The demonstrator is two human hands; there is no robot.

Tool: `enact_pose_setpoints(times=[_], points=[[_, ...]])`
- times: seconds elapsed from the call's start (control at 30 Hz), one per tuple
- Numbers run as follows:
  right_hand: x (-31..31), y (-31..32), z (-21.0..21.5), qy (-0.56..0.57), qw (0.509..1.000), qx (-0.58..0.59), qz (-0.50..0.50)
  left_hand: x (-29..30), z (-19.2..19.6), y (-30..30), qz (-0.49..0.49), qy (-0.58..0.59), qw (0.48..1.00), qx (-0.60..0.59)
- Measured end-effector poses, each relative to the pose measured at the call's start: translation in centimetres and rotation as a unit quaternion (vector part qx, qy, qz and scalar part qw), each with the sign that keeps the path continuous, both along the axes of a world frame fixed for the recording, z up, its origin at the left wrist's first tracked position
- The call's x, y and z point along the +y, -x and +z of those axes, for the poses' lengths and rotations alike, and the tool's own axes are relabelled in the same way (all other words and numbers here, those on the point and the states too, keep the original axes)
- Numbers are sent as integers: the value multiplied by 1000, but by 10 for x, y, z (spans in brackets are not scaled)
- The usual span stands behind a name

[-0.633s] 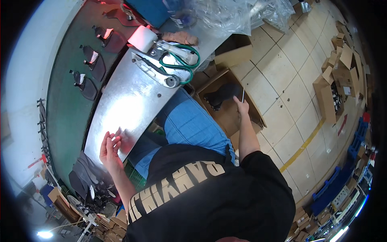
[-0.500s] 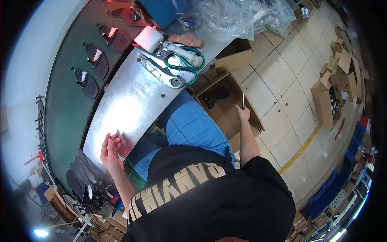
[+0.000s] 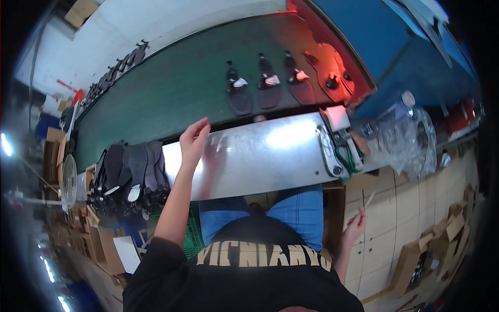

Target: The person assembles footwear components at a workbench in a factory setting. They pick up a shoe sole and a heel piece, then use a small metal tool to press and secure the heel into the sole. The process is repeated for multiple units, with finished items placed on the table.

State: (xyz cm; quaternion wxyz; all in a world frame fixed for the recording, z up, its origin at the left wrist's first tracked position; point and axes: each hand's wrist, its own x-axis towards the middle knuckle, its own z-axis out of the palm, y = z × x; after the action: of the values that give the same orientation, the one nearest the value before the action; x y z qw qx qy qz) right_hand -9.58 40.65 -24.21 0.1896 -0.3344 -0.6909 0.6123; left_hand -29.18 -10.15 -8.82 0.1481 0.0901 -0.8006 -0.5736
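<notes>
Reaching farther across the metal bench (image 3: pixel 249 166) than before, the left hand (image 3: pixel 195 139) hangs near the green belt (image 3: pixel 171 88), fingers half open, nothing visible in them; to the right, the right hand (image 3: pixel 355 225) pinches a thin pale stick (image 3: pixel 369 200) above the tiled floor (image 3: pixel 382 223).

Saw clear plastic sheeting (image 3: pixel 413 145) crumpled near the right end of the metal surface (image 3: pixel 249 158), close to a large blue housing (image 3: pixel 366 34). Spotted open cardboard boxes (image 3: pixel 407 257) on the pale tiled floor (image 3: pixel 382 223) at lower right and a small carton (image 3: pixel 80 13) at upper left. Also noticed a round fan (image 3: pixel 68 177) at left, brown cartons (image 3: pixel 105 249) below it, and a green crate (image 3: pixel 193 231).
</notes>
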Motion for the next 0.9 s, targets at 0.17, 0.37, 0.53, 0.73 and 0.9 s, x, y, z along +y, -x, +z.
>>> enact_pose_setpoints(times=[0.17,0.37,0.53,0.73,0.9], points=[[-85,78,176,3,967,123,224,11,-8,88,-16,197,979,39],[-184,167,183,-409,838,113,344,42,-40,158,74,374,924,-17],[-180,194,161,-533,762,61,363,68,-43,133,100,424,899,43],[-182,192,164,-545,750,106,360,59,-12,144,111,162,969,152],[-181,181,187,-327,831,236,383,67,55,86,-46,-214,972,91]])
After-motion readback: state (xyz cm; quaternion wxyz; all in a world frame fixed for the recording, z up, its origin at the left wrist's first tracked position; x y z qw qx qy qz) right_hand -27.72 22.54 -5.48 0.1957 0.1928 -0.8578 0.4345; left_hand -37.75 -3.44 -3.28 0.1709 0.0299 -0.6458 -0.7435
